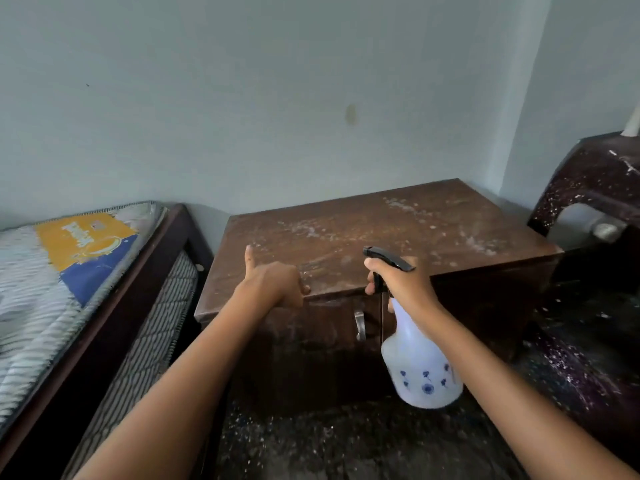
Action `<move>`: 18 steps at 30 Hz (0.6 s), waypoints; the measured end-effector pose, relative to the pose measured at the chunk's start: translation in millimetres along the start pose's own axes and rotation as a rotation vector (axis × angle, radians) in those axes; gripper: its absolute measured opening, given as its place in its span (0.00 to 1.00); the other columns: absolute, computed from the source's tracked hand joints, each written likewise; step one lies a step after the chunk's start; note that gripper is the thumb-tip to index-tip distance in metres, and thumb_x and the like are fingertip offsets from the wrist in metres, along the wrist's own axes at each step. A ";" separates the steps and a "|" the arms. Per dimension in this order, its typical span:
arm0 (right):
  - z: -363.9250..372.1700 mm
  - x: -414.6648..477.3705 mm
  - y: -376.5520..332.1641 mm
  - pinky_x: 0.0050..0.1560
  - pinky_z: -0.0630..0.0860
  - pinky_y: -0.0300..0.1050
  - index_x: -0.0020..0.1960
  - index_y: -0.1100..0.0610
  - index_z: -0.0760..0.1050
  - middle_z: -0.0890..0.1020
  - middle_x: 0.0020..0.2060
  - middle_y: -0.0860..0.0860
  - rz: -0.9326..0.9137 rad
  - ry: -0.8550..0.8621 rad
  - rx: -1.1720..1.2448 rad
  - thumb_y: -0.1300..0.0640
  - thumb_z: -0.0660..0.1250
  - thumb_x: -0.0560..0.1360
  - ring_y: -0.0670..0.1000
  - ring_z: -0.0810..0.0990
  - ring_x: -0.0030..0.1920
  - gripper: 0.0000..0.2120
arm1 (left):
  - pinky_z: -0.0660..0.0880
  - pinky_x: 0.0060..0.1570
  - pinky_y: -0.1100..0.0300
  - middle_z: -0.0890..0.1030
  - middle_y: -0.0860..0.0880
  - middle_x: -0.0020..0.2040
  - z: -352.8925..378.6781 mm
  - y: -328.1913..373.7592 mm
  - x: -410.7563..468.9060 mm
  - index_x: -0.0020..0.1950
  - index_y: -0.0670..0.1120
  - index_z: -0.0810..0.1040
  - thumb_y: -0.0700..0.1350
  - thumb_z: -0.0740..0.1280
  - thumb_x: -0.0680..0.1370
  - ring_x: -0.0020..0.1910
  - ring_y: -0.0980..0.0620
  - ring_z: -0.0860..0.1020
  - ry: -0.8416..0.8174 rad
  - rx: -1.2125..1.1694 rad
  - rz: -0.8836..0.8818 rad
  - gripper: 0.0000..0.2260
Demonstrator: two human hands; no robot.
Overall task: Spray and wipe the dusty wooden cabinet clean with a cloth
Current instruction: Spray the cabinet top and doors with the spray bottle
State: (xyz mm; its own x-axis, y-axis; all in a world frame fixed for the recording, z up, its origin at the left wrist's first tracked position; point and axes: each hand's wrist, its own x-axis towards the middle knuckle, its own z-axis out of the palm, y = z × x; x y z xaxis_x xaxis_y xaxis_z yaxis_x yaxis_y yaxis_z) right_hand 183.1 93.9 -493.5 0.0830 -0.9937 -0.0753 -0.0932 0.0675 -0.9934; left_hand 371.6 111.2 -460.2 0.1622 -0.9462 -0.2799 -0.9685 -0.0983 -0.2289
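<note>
The wooden cabinet [381, 230] stands in the corner of the room against a pale blue wall [242, 98]. Its brown top surface is streaked with whitish dust and smears, thickest toward the back and the right side. The person's right hand [403, 284] is at the cabinet's front edge, near the middle. It is wrapped round the neck of a spray bottle [420, 368], with a finger curled over the black trigger [378, 284]. The bottle's black nozzle [369, 251] sits just above the cabinet top and points toward the cabinet's left side. Its white body, printed with small blue flowers, hangs down in front of the cabinet's door. The left hand [273, 282] is at the front edge of the cabinet top, left of the bottle and apart from it. It is clenched, with the fingers tucked under and the thumb [248, 258] sticking straight up; whether the knuckles touch the wood cannot be told. A curved metal handle [359, 325] shows on the cabinet's front, below and between the two hands. To the cabinet's left lies a bed [135, 278] with a dark frame and a striped mattress [34, 289] bearing a yellow and blue label [90, 247]. To the cabinet's right stands a dark, white-speckled stool [595, 181]. The floor [346, 445] in front of the cabinet is dark and speckled too
</note>
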 end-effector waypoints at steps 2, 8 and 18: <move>8.8 -8.0 12.4 0.27 0.68 0.43 0.35 0.63 0.79 0.82 0.30 0.58 -0.047 0.075 -0.011 0.54 0.68 0.74 0.54 0.74 0.28 0.14 | 0.33 0.65 0.30 0.76 0.50 0.66 -2.1 0.1 -5.3 0.67 0.56 0.74 0.51 0.58 0.80 0.70 0.47 0.68 0.012 0.035 0.020 0.16; 46.8 -57.2 65.8 0.20 0.63 0.37 0.31 0.57 0.77 0.80 0.28 0.59 -0.041 0.161 0.130 0.59 0.68 0.75 0.47 0.68 0.18 0.14 | 0.31 0.66 0.31 0.78 0.51 0.62 12.6 -10.2 -30.8 0.71 0.59 0.67 0.43 0.55 0.78 0.67 0.50 0.72 0.246 0.181 0.170 0.23; 90.3 -103.1 132.0 0.44 0.76 0.47 0.28 0.57 0.78 0.82 0.28 0.52 -0.025 0.020 -0.023 0.57 0.68 0.74 0.49 0.81 0.34 0.16 | 0.17 0.49 0.38 0.54 0.48 0.78 85.6 -120.4 -85.8 0.78 0.53 0.48 0.52 0.56 0.79 0.77 0.48 0.50 0.284 0.201 -0.060 0.29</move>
State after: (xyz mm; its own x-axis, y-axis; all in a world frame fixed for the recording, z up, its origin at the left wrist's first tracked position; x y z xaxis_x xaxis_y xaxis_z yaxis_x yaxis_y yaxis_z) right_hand 251.9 213.4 -624.7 0.0656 -0.9967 -0.0483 -0.1142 0.0406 -0.9926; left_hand 490.5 230.6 -488.5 0.1315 -0.9913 0.0036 -0.8974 -0.1206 -0.4244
